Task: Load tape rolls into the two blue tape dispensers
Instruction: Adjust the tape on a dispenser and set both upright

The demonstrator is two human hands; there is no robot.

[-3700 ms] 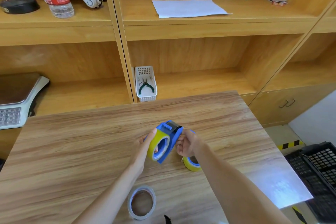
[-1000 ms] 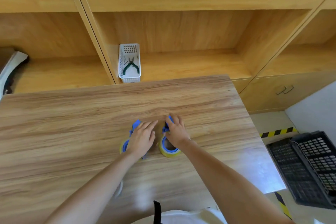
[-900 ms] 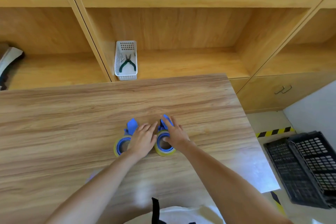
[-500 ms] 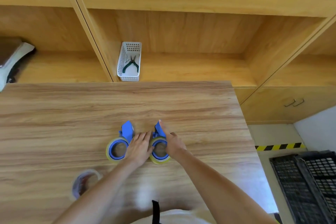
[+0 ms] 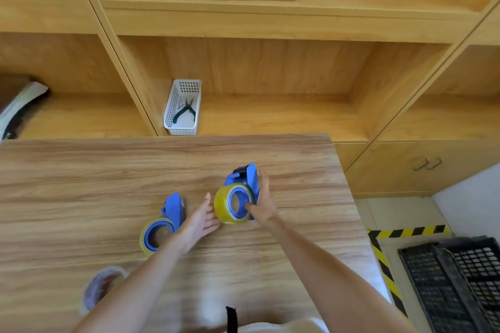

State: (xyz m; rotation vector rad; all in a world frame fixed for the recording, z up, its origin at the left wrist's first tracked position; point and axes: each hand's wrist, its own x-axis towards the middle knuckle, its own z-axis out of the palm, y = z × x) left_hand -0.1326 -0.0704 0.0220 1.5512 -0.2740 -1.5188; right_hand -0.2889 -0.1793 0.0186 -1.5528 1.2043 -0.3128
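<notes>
Held dispenser (image 5: 244,186): raised off the desk (image 5: 81,176) in the right hand (image 5: 263,204), fingers wrapped round its blue body, yellow roll (image 5: 232,203) facing the person, likely to check the seating
Second dispenser (image 5: 165,222): lies flat on the desk, roll already on its hub, parked beside the left forearm
Left hand (image 5: 201,220): open, fingers spread, empty, just beside the yellow roll, seemingly ready to steady it
Spare roll (image 5: 101,286): near desk edge, blurred
</notes>
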